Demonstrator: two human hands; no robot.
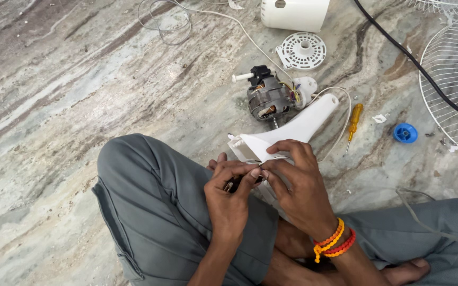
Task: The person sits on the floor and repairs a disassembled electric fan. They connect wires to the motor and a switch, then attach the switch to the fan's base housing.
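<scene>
- While a white plastic fan neck housing (292, 132) is propped over the lap, a small dark part (238, 183) is pinched in the left hand (229, 198); fingers closed on it.
- Right hand (298, 182) is closed w/ fingertips at the same part, against the housing's lower end.
- Disassembly judged well along: fan motor (267, 99) lies bare on the marble floor (54, 106), wired to the housing; vented back cover (304, 51), wire guard (454, 79), blue cap (405, 133) set apart.
- Yellow screwdriver (354, 122) lies unused nearby.
- Reassembly not begun, as far as seen.
</scene>
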